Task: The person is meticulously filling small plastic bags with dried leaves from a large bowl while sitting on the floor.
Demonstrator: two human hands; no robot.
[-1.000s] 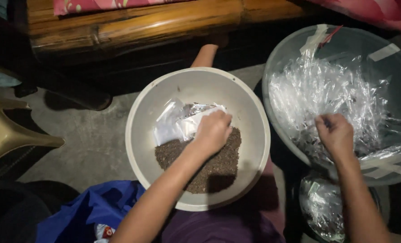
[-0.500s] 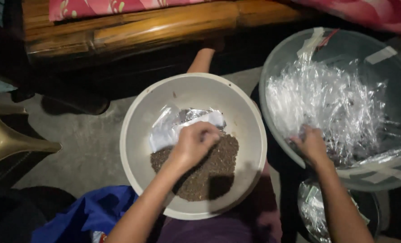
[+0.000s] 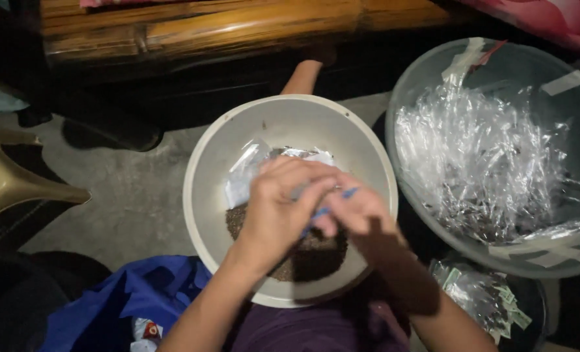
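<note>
Seen from above, a person is sitting with a round white bowl [image 3: 205,189] in their lap, and both hands are meeting over its middle. The left hand [image 3: 278,207] is curling its fingers inward around a small clear packet with a blue strip [image 3: 332,207], and the right hand [image 3: 358,215] is pinching the same packet from the other side, fingertips nearly closed on it. The two hands are touching each other (how firmly each is gripping cannot be told, since the fingers are overlapping). Beneath them, a dark heap of small seeds [image 3: 309,254] is lying in the bottom of the bowl, and a few flat silvery packets [image 3: 247,173] are resting against its far inner wall. Just to the right, a large grey basin [image 3: 426,85] is holding a crumpled mass of clear plastic bags [image 3: 485,163]. A blue cloth bag [image 3: 127,300] is lying at lower left, and a wooden bench [image 3: 238,26] is running across the top.
</note>
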